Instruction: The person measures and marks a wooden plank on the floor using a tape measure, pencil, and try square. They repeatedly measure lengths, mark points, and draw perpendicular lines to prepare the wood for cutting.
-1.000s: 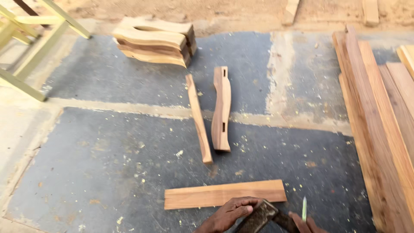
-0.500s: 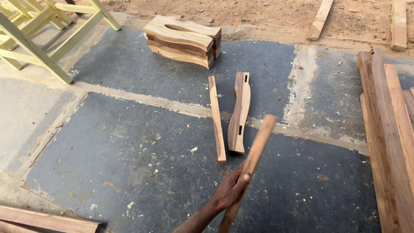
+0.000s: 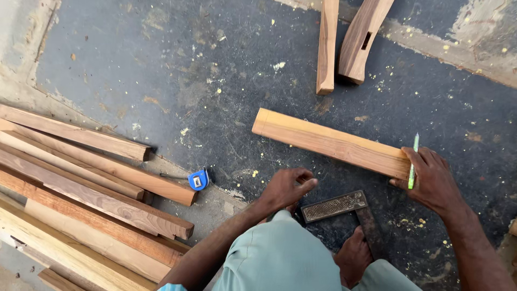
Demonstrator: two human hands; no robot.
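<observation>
Right hand (image 3: 431,180): fingers closed over the near right end of the wooden batten (image 3: 331,143), with a green pencil (image 3: 412,161) pinched upright against it. Left hand (image 3: 285,188): fingers loosely curled, holding nothing, hovering just beside the try square (image 3: 344,207) on the floor (image 3: 134,64).

Change noted: half a second ago the batten was raised in one hand; it now lies flat on the floor, angled from far left to near right. Work appears to have moved from carrying to marking. Blue tape measure (image 3: 198,180) lies left, beside the stacked planks (image 3: 81,183). Two shaped pieces (image 3: 344,43) lie farther off.
</observation>
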